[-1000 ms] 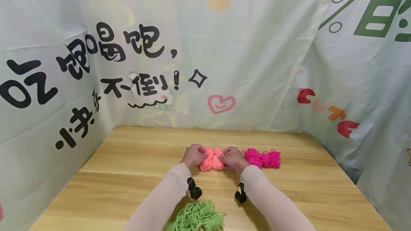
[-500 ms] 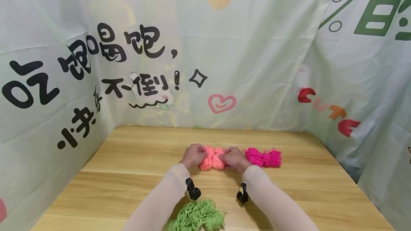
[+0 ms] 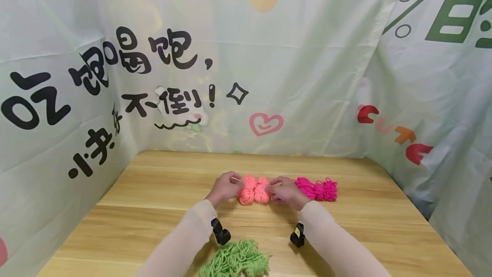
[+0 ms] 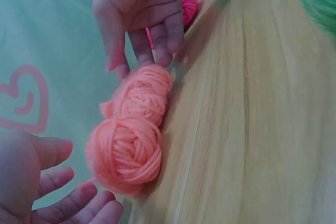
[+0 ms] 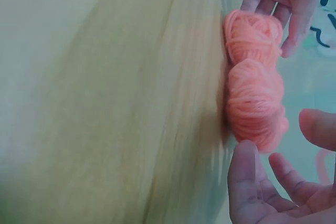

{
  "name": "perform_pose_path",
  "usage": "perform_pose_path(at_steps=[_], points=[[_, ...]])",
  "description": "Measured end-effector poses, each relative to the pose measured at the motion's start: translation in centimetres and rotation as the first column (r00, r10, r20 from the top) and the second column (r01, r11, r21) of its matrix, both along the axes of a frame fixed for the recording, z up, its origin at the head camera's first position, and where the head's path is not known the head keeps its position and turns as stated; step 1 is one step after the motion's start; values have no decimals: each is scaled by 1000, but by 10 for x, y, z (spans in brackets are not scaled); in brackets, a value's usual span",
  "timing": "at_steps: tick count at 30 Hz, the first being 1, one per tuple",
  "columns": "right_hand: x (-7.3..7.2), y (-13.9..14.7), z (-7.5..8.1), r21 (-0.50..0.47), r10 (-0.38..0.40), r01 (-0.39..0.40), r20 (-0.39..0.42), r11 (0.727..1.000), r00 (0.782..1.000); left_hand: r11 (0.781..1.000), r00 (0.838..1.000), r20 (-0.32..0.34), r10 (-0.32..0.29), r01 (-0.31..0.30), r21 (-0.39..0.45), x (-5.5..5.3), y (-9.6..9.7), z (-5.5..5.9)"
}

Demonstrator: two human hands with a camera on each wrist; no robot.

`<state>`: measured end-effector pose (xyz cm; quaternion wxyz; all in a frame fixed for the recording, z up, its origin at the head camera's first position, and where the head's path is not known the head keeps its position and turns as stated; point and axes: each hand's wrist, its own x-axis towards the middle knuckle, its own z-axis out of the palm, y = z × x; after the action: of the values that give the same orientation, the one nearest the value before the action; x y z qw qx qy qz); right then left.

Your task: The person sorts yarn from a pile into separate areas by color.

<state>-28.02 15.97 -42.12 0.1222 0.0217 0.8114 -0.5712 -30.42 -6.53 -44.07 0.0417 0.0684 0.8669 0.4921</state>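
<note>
1. Wood-grain worktop [image 3: 134, 208]: backed and flanked by pale printed fabric [image 3: 307, 76].
2. Coral yarn bundle [image 3: 247, 192]: lies on the worktop between both hands, narrowed at its middle. Position essentially unchanged from one second earlier.
3. Left hand [image 3: 224, 187]: previously pinching the left end of the coral yarn bundle; now thumb and fingers are spread apart, beside that end.
4. Right hand [image 3: 287, 192]: previously pinching the opposite end; now likewise opened out, fingertips close to the yarn. Fingertip contact cannot be confirmed.
5. Forearms: both have shifted outward, widening the gap between the black wrist devices [image 3: 221, 232].
6. Magenta yarn bundle [image 3: 324, 190]: beyond the right hand, partly covered by it; unmoved.
7. Green yarn bundle [image 3: 236, 260]: at the near side, between the forearms; unmoved.
</note>
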Motion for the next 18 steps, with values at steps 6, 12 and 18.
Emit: perform_pose_path(at_steps=[6,12,18], points=[[11,3,4,-36,10,-10,-6,999,1000,1000,1000,-3,-17,17,25,11,-12,6],[21,5,2,-80,54,-54,-2,995,999,995,994,-36,-103,102,-9,28,-23,15],[37,6,0,-122,159,-158,-2,980,987,964,963,-42,-266,265,-25,49,-29,22]])
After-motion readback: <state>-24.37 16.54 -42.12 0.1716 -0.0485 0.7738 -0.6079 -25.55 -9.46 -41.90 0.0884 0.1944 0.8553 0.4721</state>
